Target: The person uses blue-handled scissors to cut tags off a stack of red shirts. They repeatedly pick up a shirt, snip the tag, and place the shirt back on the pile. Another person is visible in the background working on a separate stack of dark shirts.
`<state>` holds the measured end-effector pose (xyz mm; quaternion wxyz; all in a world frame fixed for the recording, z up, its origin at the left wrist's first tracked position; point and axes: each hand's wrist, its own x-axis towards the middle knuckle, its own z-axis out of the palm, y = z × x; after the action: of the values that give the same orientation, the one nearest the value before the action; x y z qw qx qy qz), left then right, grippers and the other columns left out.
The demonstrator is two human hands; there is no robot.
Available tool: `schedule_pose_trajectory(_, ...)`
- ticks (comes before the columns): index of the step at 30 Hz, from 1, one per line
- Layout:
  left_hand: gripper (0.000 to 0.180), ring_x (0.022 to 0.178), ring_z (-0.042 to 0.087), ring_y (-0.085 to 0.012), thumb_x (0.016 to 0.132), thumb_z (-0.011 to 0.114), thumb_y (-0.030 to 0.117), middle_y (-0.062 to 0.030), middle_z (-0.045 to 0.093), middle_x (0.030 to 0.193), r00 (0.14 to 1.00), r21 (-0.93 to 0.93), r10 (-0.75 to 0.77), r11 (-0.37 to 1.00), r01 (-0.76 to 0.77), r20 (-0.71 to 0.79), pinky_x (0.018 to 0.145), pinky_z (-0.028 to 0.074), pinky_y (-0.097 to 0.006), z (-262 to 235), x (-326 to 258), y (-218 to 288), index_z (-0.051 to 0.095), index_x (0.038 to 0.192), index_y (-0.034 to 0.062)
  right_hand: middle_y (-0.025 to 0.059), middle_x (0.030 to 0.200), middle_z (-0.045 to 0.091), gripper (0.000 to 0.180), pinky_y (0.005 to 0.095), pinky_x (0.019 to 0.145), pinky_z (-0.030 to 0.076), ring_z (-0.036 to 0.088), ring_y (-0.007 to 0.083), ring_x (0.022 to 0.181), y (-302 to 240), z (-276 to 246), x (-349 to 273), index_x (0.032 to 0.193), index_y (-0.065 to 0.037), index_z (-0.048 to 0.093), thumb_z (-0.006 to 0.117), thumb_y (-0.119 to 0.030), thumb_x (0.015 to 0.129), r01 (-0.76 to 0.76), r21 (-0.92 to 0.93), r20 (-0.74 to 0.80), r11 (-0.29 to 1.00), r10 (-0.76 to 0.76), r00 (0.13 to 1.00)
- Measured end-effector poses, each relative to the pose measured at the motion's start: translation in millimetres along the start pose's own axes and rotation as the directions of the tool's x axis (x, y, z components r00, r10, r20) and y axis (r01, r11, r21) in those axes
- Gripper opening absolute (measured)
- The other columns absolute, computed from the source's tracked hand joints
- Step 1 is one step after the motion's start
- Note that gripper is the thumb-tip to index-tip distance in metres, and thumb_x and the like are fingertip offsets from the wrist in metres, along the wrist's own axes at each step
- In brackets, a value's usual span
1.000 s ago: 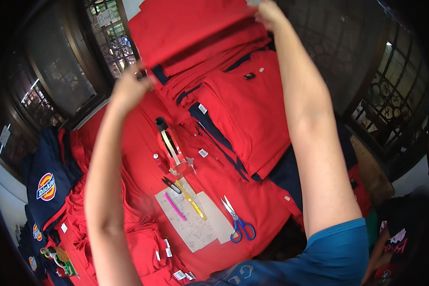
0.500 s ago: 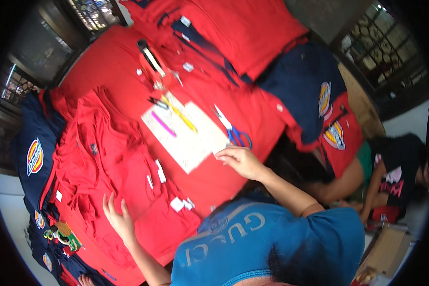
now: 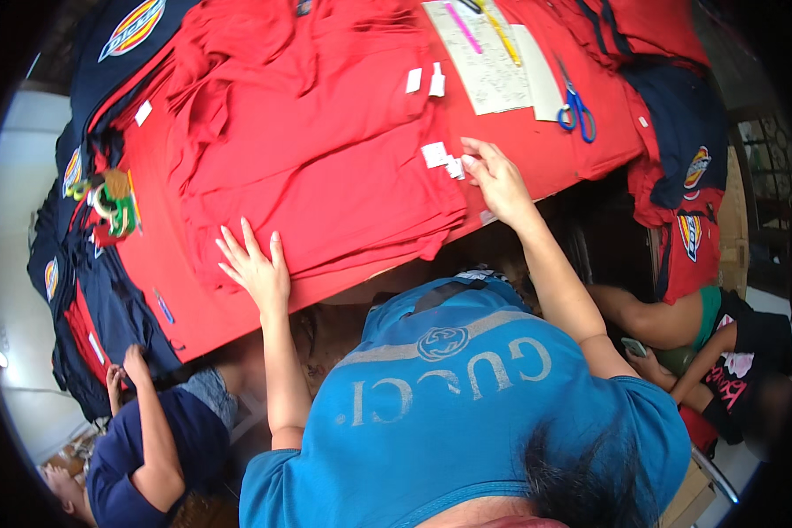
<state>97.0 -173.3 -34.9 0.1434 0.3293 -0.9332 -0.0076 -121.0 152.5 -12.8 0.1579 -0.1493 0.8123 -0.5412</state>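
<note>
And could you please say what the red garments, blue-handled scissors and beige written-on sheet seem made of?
Red garments: matte fabric, perhaps cotton knit, by their soft folds. Scissors: smooth blue handles, probably plastic; grey blades, likely metal. Sheet: dull paper or card, flat, crisp-edged.

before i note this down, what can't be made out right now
All in the head view:
- Beige card: writing too small to read.
- Black snips: cut off by the top edge.
- Red garments: lower layers hidden by the top ones.
- Left grip: palm hidden by its own back.
- Right grip: contact with white tags too small to tell.
</note>
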Motion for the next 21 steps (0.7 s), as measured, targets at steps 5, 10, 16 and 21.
schedule_pose_trajectory(5, 0.072, 0.143, 0.011, -0.0409, 0.091, 0.052, 0.05, -0.0263, 0.013, 0.153, 0.968, -0.166, -0.244, 0.959, 0.231, -0.064, 0.113, 0.013, -0.055, -4, -11, -62, 0.029, 0.147, 0.0096, 0.0178, 0.118, 0.055, 0.054, 0.038, 0.091, 0.047, 0.059, 0.03, 0.106, -30, 30, -18, 0.129, -0.001, 0.048, 0.068, -0.024, 0.084, -0.024, -0.272, -0.005, 0.962, 0.024, 1.0)
schedule_pose_trajectory(10, 0.078, 0.141, 0.013, -0.0419, 0.093, 0.05, 0.05, -0.0308, 0.014, 0.151, 0.979, -0.17, -0.188, 0.97, 0.174, -0.073, 0.114, 0.016, -0.049, 17, 10, -95, 0.024, 0.146, -0.0006, 0.0225, 0.121, 0.055, 0.058, 0.0409, 0.096, 0.044, 0.055, 0.0357, 0.114, -11, 51, -27, 0.128, 0.002, 0.046, 0.072, -0.015, 0.079, 0.113, -0.373, -0.023, 0.921, -0.131, 0.991)
schedule_pose_trajectory(16, 0.072, 0.139, 0.022, -0.0407, 0.094, 0.049, 0.05, -0.0282, 0.02, 0.15, 0.986, 0.016, -0.152, 0.988, 0.153, -0.069, 0.111, 0.024, -0.05, 26, 70, -127, 0.029, 0.145, 0.0044, 0.0199, 0.118, 0.059, 0.053, 0.0359, 0.096, 0.043, 0.056, 0.0267, 0.113, -30, 48, -54, 0.129, 0.001, 0.046, 0.068, -0.006, 0.081, 0.029, -0.184, 0.257, 0.983, 0.02, 0.966)
schedule_pose_trajectory(21, 0.064, 0.128, 0.04, -0.0391, 0.089, 0.059, 0.045, -0.0253, 0.037, 0.139, 0.931, -0.02, -0.173, 0.984, 0.176, -0.322, 0.103, 0.034, -0.05, 18, 51, -120, 0.041, 0.138, 0.0079, 0.0119, 0.108, 0.064, 0.031, 0.033, 0.085, 0.05, 0.064, 0.021, 0.096, -11, -10, -14, 0.111, -0.003, 0.064, 0.067, -0.018, 0.084, -0.016, -0.187, 0.144, 0.982, 0.044, 0.989)
